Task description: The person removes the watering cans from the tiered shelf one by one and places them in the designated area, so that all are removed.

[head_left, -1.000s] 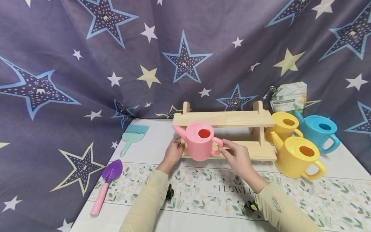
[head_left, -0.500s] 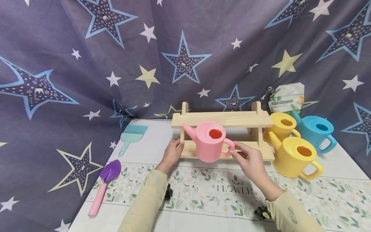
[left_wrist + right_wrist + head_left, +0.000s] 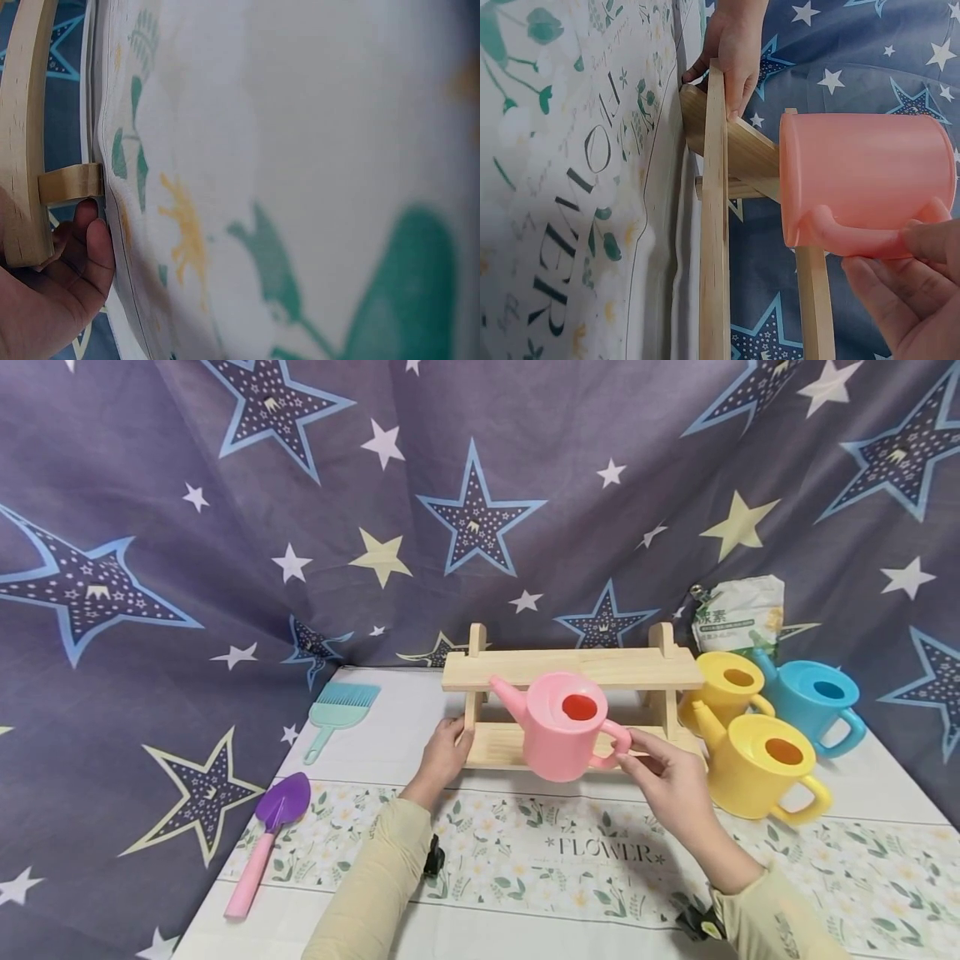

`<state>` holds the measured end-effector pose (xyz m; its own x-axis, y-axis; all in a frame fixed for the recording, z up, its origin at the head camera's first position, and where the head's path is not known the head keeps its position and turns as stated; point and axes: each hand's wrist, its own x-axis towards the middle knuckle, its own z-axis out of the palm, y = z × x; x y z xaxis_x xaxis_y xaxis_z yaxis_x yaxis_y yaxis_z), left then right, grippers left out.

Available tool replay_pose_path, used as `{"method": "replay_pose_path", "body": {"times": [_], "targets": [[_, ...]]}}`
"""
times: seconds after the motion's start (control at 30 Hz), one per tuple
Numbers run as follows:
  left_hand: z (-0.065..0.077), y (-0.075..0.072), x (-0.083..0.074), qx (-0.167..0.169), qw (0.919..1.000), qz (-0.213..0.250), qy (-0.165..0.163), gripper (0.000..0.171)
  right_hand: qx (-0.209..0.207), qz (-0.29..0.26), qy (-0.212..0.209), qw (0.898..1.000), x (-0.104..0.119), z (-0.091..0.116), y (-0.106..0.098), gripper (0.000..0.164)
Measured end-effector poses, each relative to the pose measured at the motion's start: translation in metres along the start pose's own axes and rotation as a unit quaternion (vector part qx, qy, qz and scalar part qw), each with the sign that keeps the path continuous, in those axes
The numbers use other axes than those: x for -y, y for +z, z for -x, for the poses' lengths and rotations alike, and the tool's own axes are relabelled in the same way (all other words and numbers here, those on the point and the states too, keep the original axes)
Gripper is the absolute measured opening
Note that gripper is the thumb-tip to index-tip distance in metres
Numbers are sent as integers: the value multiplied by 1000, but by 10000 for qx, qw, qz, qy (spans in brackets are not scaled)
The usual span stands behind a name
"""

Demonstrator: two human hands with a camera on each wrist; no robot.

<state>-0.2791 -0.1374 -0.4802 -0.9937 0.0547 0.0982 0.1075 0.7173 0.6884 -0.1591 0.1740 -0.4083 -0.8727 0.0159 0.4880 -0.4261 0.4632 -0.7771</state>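
A pink watering can with a red opening and a spout pointing left is held up in front of the two-tier wooden shelf. My right hand pinches its handle between thumb and fingers; the right wrist view shows the can's body beside the shelf boards. At the shelf's left end, my left hand grips the lower board. Seen from the left wrist, the fingers curl under the end of that board. Part of the lower board is hidden behind the can.
Right of the shelf stand two yellow watering cans and a blue one, with a white bag behind. On the left lie a green hand brush and a purple trowel. A star-patterned curtain hangs behind the table.
My right hand has carried the pink watering can to the right, from the shelf's left part to around its middle. The left hand keeps its grip on the shelf end.
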Motion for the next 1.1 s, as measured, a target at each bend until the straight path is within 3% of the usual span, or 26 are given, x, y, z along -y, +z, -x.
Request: {"method": "replay_pose_path", "body": {"times": [0.57, 0.9, 1.1], "targets": [[0, 1, 3, 30, 10000, -16, 18, 44, -192, 213, -23, 9996, -3, 5, -16, 34], [-2, 1, 4, 12, 10000, 28, -7, 44, -441, 228, 13, 9988, 9, 9, -43, 41], [-1, 1, 3, 45, 10000, 32, -29, 44, -692, 658, 163, 9953, 14, 11, -60, 41]]}}
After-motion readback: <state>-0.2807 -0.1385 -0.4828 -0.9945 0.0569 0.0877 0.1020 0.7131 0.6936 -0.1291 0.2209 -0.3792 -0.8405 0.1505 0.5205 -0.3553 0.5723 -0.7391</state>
